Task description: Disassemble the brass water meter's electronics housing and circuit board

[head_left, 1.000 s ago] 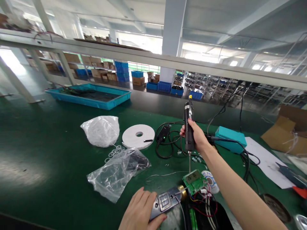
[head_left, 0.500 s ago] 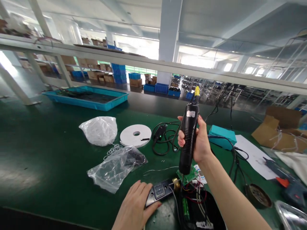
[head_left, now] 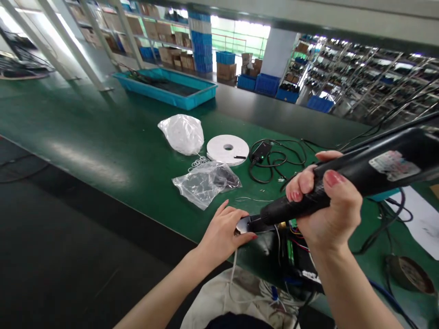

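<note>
My right hand [head_left: 325, 201] is wrapped round a black electric screwdriver [head_left: 360, 176], held close to the camera and tilted, its tip down at a small grey keypad part [head_left: 244, 224] near the bench's front edge. My left hand [head_left: 224, 230] lies on that part's left end, fingers curled over it. Red, yellow and white wires [head_left: 297, 237] and a black case sit right behind the tip, mostly hidden by my right hand.
On the green bench [head_left: 103, 137] lie a clear plastic bag [head_left: 206, 183], a white bag [head_left: 181, 132], a white disc [head_left: 227, 149], a black adapter with coiled cable [head_left: 270, 157] and white paper [head_left: 423, 221]. A blue tray [head_left: 166, 87] stands at the back.
The view has swung down and left. My right hand has tipped the screwdriver from upright to slanted and brought its tip onto the keypad part; my left hand stays on the part.
</note>
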Tool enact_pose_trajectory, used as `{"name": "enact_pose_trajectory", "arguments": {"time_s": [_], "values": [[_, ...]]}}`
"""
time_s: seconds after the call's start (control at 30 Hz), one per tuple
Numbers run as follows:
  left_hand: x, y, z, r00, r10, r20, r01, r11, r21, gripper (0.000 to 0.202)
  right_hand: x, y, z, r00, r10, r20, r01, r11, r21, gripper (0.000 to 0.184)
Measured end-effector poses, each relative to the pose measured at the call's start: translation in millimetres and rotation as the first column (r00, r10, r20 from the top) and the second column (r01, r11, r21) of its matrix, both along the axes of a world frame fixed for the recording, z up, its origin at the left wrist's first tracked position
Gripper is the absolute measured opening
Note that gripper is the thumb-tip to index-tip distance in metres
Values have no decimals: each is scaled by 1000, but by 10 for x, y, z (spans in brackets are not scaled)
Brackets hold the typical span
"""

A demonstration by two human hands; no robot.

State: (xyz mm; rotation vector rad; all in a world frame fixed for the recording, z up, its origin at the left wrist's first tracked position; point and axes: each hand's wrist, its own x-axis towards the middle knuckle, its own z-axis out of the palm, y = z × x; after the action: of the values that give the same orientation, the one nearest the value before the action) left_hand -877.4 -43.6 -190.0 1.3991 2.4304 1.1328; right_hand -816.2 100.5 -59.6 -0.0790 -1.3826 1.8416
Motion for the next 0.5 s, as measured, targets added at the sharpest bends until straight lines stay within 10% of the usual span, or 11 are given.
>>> {"name": "enact_pose_trajectory", "arguments": {"time_s": [0.5], "values": [[-13,21,-4,1000,20,-13,-20,1000,3,38,-100,-275,-25,980,-66,189,25,978,208,25]]}}
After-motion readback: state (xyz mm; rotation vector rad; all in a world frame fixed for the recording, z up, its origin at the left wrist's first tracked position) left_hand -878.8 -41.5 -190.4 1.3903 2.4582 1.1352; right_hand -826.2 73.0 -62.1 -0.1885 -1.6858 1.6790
